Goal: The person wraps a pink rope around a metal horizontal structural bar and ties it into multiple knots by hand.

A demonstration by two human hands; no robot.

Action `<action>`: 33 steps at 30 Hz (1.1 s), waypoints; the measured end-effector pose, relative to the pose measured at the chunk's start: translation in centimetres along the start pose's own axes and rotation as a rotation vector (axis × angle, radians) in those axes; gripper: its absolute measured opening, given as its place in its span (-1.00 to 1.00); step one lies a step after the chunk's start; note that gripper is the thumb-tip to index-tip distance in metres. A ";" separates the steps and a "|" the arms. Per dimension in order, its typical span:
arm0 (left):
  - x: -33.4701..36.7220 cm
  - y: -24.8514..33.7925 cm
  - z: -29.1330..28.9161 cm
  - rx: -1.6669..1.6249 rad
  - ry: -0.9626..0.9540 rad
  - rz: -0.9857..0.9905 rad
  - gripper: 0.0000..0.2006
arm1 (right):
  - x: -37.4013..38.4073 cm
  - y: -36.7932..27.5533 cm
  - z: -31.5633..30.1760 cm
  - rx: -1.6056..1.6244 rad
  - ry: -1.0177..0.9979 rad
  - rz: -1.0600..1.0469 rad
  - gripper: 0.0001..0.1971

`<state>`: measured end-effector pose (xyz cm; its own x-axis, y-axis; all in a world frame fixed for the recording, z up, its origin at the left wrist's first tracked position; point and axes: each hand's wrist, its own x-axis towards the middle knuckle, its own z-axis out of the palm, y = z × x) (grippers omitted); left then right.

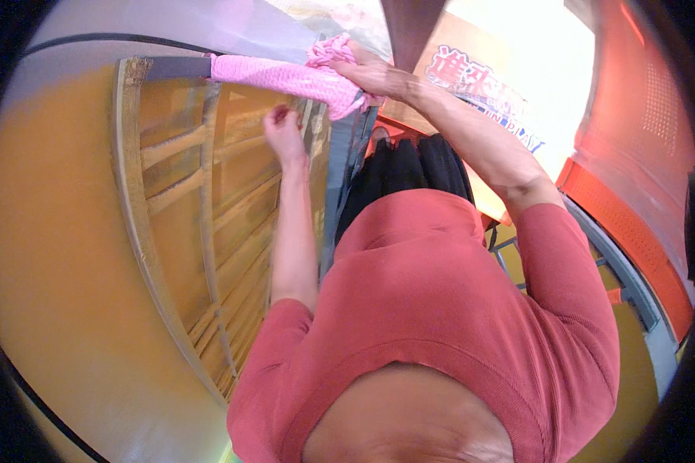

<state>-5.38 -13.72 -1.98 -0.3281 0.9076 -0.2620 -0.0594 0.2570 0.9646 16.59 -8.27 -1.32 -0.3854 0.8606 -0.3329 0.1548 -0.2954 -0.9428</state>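
Pink braided rope (282, 78) wraps in tight coils around the top dark bar (174, 67) of a metal frame. At the right end of the coils my right hand (368, 71) is closed around a loose bundle of the pink rope (331, 49), resting against the wrapped bar. My left hand (285, 137) is raised just under the wrapped part, apart from it. Its fingers are curled together, and whatever they may hold is hidden.
The slatted frame (201, 193) with wooden-looking crosspieces stands at my left over a yellowish floor (54, 231). At my right are an orange perforated panel (633, 239) and grey metal rails (647, 305). A large printed board (471, 65) lies beyond my right arm.
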 end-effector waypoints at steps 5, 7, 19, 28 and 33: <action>3.0 -3.6 3.2 -0.279 -0.559 0.042 -0.27 | -0.7 -5.3 -0.4 -0.078 -0.203 0.120 -0.50; 4.8 -3.3 4.9 0.042 -0.698 0.276 -0.13 | 4.7 -1.1 -1.9 -0.047 -0.336 0.372 -0.41; 6.5 -8.6 0.4 -0.426 -0.781 -0.269 -0.71 | 1.3 -0.3 1.6 -0.204 0.207 0.184 0.12; -1.6 2.3 -8.1 -0.086 -0.880 -0.435 -0.49 | 1.0 -1.0 1.9 -0.139 0.153 0.117 -0.07; -3.7 4.7 -11.5 0.544 -0.739 -0.135 -0.51 | 0.9 -1.3 1.3 -0.003 0.059 0.252 -0.08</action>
<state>-15.27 -19.63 3.91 0.3448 0.7917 -0.5044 0.4588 0.3266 0.8263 14.89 -7.62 -0.47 -0.2804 0.7828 -0.5555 0.2420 -0.5023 -0.8301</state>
